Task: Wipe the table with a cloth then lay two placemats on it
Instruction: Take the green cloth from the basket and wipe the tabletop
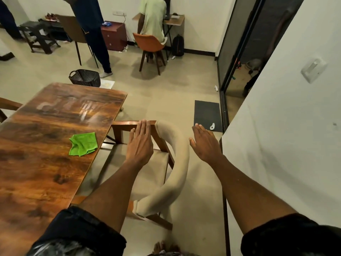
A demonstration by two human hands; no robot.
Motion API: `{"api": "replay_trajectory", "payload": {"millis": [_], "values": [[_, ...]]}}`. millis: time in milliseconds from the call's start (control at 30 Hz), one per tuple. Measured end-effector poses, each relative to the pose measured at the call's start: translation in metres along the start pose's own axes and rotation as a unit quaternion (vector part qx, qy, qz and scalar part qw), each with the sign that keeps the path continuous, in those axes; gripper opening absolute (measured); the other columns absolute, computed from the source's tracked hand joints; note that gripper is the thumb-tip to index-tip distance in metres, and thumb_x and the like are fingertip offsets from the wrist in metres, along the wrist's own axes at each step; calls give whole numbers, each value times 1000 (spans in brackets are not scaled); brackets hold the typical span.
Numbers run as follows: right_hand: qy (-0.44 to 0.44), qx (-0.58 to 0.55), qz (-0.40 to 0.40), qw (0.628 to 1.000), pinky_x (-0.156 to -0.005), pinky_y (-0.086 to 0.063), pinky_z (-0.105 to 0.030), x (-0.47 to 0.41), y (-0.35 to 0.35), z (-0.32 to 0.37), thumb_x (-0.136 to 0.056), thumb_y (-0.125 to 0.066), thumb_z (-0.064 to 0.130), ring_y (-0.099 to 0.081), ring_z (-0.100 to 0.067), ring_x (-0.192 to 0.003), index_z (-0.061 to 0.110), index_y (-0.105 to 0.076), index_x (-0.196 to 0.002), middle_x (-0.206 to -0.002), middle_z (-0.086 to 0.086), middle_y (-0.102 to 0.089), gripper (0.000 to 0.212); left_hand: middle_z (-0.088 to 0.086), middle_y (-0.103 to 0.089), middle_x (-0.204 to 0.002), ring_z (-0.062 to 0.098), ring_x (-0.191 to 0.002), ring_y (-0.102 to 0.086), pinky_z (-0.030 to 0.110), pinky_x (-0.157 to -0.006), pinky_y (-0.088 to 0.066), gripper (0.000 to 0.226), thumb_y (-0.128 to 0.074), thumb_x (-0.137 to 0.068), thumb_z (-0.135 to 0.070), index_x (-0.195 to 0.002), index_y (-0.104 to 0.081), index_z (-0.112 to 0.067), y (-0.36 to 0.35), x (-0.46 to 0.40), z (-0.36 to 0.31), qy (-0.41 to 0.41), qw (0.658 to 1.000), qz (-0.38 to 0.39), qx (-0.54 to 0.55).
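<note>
A crumpled green cloth (pixel 83 143) lies near the right edge of the dark wooden table (pixel 42 163). Pale wipe streaks show on the far part of the tabletop. My left hand (pixel 140 143) is stretched out flat with fingers extended, above the seat of the chair to the right of the table, holding nothing. My right hand (pixel 205 143) is also spread flat and empty, further right over the floor beside the chair's back. Neither hand touches the cloth. No placemats are in view.
A beige padded chair (pixel 175 163) with a wooden frame stands at the table's right side. A white wall (pixel 286 145) is close on the right. A dark floor mat (pixel 207 115), a black basket (pixel 84 77), a standing person and a seated person lie beyond.
</note>
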State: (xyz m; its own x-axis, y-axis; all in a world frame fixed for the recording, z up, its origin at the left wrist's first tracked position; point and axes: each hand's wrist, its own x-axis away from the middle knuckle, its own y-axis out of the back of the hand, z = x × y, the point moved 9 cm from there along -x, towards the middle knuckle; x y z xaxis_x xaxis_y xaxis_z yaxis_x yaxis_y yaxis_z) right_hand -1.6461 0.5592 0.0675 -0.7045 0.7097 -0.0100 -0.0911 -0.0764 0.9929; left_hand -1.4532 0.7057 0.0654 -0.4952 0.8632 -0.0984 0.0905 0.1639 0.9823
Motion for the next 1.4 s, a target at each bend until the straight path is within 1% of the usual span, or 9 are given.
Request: {"api": "replay_trajectory", "payload": {"millis": [200, 367, 533, 700, 933, 1000, 1167, 1300, 1400], "values": [[-18, 12, -30, 999, -127, -26, -41, -7, 20, -37, -112, -43, 35, -32, -28, -158, 6, -40, -157, -167, -14, -39, 53, 12, -2, -181, 26, -168, 1, 46, -135, -6, 72, -38, -112, -20, -172, 1, -7, 4, -28, -32, -30, 1000, 4, 5], [-10, 5, -34, 999, -126, -24, -39, -38, 31, -52, -114, -36, 41, -27, -25, -160, 9, -33, -160, -170, -11, -33, 57, 11, -5, -181, 26, -168, -2, 47, -134, -11, 70, -37, -113, -25, -172, -2, -9, 11, -71, -62, -44, 999, -8, 22], [13, -6, -23, 1000, -126, -24, -41, -90, 26, -74, -113, -34, 46, -27, -27, -159, 7, -34, -158, -170, -15, -32, 59, 13, -3, -181, 28, -168, -2, 48, -134, -14, 72, -39, -114, -28, -172, -1, -9, -1, -120, -92, -69, 998, -1, 8], [34, 4, -2, 999, -127, -23, -41, -148, 12, -123, -113, -33, 46, -26, -27, -160, 7, -33, -157, -170, -14, -32, 59, 13, -1, -181, 27, -168, -1, 46, -133, -13, 71, -37, -115, -30, -171, 1, -9, -33, -170, -117, -45, 999, 2, 6], [90, 17, 72, 993, -128, -21, -42, -221, -14, -183, -113, -31, 47, -21, -27, -161, 7, -27, -161, -172, -14, -27, 62, 13, -2, -181, 27, -168, -1, 46, -133, -12, 71, -35, -115, -32, -172, 0, -9, -79, -220, -146, 40, 997, 42, 47], [110, 16, 72, 991, -129, -21, -42, -245, -16, -189, -113, -31, 47, -22, -27, -161, 6, -27, -162, -172, -15, -27, 63, 13, -4, -181, 27, -168, -2, 46, -133, -12, 70, -36, -115, -31, -172, -2, -9, -78, -236, -155, 61, 996, 28, 53], [149, -8, 61, 987, -129, -20, -42, -289, -20, -179, -114, -30, 47, -21, -25, -162, 7, -24, -164, -173, -13, -25, 65, 12, -4, -181, 26, -168, -2, 46, -133, -12, 70, -36, -115, -32, -172, -3, -10, -86, -270, -152, 101, 993, 38, 39], [166, -12, 66, 984, -127, -25, -41, -322, -36, -184, -113, -31, 47, -24, -25, -161, 8, -29, -162, -171, -13, -30, 63, 13, -6, -181, 27, -168, -2, 46, -133, -14, 69, -37, -115, -30, -172, -5, -8, -99, -296, -145, 129, 990, 40, 41], [170, -8, 75, 983, -127, -23, -40, -350, -45, -191, -113, -32, 46, -22, -24, -162, 8, -28, -161, -172, -13, -28, 61, 12, -5, -181, 26, -168, -1, 45, -133, -13, 68, -35, -115, -30, -172, -4, -8, -113, -319, -141, 142, 988, 51, 38]]}}
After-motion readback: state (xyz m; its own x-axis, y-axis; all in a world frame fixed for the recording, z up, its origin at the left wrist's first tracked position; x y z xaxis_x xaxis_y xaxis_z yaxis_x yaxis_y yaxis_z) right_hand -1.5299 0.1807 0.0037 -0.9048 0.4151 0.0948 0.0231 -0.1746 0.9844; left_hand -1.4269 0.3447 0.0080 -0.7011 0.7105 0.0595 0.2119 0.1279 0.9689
